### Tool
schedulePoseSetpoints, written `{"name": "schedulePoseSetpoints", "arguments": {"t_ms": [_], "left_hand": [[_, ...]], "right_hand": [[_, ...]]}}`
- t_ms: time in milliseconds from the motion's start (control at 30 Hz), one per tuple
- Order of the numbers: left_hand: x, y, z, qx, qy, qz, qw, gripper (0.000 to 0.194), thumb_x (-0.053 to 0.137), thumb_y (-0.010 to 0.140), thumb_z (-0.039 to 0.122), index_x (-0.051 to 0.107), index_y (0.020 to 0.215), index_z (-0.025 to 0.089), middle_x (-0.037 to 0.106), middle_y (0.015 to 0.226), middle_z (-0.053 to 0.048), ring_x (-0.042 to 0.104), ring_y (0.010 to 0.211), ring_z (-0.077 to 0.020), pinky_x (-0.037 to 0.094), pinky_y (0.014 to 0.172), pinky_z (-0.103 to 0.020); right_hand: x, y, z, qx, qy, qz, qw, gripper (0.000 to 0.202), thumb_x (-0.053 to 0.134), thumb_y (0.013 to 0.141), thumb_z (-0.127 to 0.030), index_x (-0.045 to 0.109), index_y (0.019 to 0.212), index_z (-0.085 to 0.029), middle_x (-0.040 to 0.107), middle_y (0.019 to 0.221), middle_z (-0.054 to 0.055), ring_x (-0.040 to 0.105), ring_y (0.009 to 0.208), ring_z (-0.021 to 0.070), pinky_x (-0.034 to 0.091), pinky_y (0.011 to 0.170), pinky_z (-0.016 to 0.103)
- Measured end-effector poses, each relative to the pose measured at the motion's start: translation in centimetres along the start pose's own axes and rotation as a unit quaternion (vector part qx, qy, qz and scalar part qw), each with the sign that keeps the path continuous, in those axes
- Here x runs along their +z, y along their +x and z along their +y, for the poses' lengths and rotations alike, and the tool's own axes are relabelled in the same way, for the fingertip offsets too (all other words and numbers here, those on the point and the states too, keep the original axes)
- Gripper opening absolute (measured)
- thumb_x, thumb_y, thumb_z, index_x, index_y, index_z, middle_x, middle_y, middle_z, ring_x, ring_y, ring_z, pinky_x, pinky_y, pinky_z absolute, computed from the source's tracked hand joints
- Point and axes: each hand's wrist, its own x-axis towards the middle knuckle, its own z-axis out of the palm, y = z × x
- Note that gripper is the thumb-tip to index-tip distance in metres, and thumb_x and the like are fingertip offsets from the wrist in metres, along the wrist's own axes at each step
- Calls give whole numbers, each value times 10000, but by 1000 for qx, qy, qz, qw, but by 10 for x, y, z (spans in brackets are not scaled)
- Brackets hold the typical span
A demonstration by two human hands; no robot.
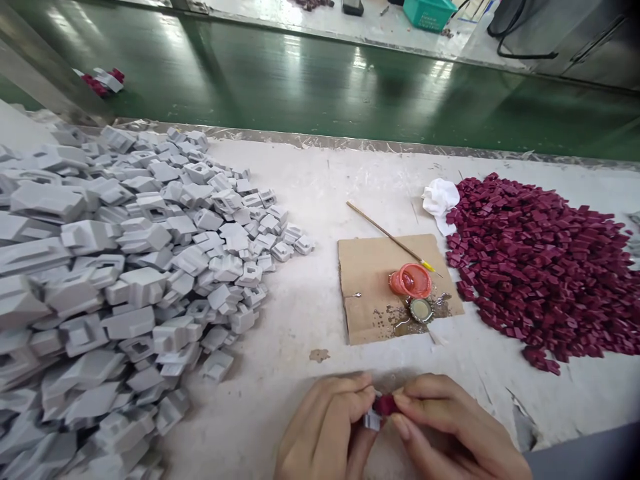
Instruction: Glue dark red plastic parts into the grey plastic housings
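We've got both hands pinched together at the near table edge: our left hand [325,427] grips a small grey moulded plastic housing [373,420], our right hand [450,427] presses a small dark-red plastic cap [385,404] onto its top. Seating looks about halfway, though fingers hide the joint. The pair's long axis seems to run left-right, red end up and away from us. Further out, a huge heap of grey housings [125,267] and a heap of red caps [545,267] remain loose, so most work is left.
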Motion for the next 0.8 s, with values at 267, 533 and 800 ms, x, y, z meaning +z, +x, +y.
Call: {"name": "schedulePoseSetpoints", "arguments": {"t_ms": [267,533,800], "left_hand": [[-1,0,2,17,6,17,1000,154,476,983,203,626,973,168,720,951,-44,653,943,-102,501,900,-168],[-16,0,-10,63,24,-95,993,191,573,887,62,574,1042,173,731,1049,-66,684,994,-137,543,913,-196],[-71,105,26,142,158,-140,967,183,504,950,240,542,1129,247,726,960,11,716,815,-113,576,759,-164]], "right_hand": [[-4,5,-3,-15,38,-47,998,187,596,858,-17,623,994,-143,654,876,58,668,793,123,594,670,172],[3,19,-5,-9,75,-42,996,120,572,903,-75,610,938,-183,654,822,30,666,754,119,597,667,183],[-30,-13,33,-63,-108,124,984,461,542,950,-240,458,1403,-233,694,932,39,678,764,151,577,712,229]]}}
